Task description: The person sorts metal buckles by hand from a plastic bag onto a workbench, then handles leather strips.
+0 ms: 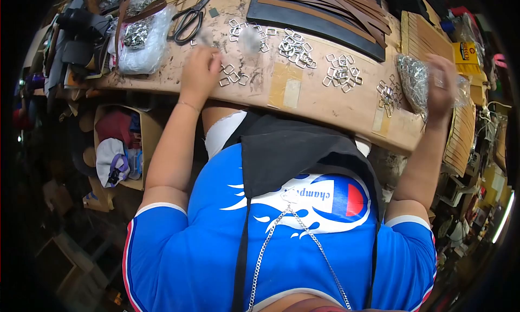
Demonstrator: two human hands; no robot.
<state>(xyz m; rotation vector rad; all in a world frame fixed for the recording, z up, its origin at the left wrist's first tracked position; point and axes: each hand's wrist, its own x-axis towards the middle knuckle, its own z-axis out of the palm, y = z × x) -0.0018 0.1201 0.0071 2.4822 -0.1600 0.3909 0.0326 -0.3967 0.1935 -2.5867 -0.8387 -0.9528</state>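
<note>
Blue shirt (pixel 189 247) up closest, black apron (pixel 292 155) over it. Right hand (pixel 441 87) raised at the right end of the bench (pixel 303 103), clamped on a clear bag of rings (pixel 413 80), long axis running near-to-far. Left hand (pixel 199 73) stretched out palm-down over loose rings (pixel 232 76), fingers blurred, can't tell the grip.

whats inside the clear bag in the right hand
Silvery metal rings show through the bag. The right hand covers its right part, so what lies there cannot be seen.
</note>
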